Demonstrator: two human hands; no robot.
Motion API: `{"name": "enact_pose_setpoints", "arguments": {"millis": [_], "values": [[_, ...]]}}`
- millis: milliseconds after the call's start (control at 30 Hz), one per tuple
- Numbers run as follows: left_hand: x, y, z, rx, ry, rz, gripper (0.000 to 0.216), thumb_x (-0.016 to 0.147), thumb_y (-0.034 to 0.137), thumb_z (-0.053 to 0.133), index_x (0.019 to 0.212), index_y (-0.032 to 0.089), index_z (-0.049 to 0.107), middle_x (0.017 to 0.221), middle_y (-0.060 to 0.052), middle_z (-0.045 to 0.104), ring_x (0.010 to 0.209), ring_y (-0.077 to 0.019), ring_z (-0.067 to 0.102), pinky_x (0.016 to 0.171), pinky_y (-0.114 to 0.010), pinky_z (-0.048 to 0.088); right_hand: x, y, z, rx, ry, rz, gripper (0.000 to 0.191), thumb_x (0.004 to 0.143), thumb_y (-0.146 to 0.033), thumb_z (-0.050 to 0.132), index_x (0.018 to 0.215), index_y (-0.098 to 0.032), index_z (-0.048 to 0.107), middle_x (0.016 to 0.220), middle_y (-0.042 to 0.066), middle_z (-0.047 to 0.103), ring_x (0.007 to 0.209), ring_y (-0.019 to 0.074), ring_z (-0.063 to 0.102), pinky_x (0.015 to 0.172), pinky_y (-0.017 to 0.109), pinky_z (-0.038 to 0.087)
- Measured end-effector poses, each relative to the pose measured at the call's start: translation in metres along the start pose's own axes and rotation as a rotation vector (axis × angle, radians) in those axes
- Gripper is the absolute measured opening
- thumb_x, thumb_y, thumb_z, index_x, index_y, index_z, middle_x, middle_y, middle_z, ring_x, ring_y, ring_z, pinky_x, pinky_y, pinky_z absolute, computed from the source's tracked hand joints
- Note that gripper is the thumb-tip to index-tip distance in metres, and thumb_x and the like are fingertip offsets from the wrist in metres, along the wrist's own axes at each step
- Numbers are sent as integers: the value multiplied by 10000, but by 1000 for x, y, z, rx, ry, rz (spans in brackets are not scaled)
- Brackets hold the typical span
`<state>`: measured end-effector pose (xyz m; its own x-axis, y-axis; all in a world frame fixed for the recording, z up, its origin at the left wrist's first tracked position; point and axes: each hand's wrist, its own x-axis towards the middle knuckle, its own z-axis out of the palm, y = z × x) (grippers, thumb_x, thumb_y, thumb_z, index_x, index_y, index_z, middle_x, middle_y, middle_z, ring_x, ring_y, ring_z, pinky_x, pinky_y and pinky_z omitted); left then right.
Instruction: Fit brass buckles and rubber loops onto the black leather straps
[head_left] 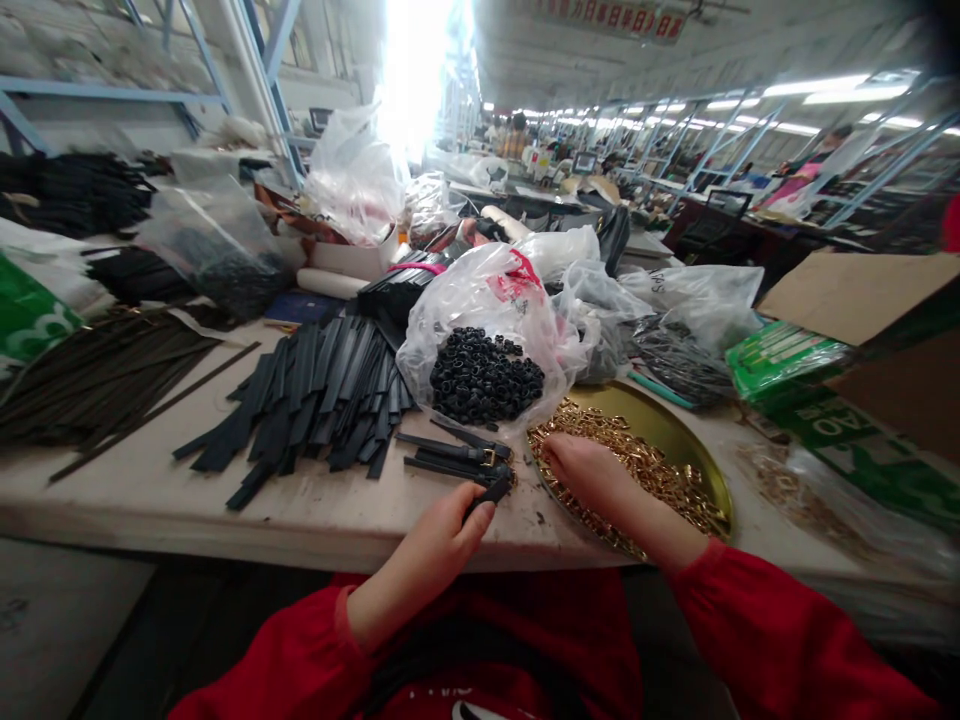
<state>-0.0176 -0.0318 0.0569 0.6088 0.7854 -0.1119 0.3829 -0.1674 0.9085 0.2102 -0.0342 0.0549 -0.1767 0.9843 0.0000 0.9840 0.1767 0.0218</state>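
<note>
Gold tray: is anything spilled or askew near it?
Nothing serious. The gold tray sits close to the table edge, and small dark scraps lie scattered beside it, near the left hand holding a black strap.

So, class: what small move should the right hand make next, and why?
Probably pinch one gold buckle from the tray and bring it to the black strap: the left hand holds the strap, the right hand rests on the buckles.

Black strap (491,492); gold buckles (660,475) on gold tray (675,425); black rings (484,378) in clear bag (480,290) w/ red print; black strips (315,390); red sleeves (787,640); green pkt (787,355) w/ white lettering; off-white table (150,490).
</note>
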Motion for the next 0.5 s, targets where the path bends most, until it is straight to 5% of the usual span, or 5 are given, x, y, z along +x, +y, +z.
{"name": "enact_pose_setpoints", "arguments": {"millis": [167,500], "values": [[17,6,3,-13,68,43,256,831,369,455,947,164,555,807,-21,625,721,-165,548,641,-255,388,-21,-31,-16,531,17,-157,275,851,-124,390,1031,-202,582,903,57,602,802,150,577,700,244,443],[30,1,7,-48,92,-50,173,758,303,512,768,146,585,681,17,584,626,-124,492,583,-224,374,-9,-46,0,894,52,-81,170,799,-132,471,921,-190,574,859,46,628,785,168,570,707,288,450]]}}
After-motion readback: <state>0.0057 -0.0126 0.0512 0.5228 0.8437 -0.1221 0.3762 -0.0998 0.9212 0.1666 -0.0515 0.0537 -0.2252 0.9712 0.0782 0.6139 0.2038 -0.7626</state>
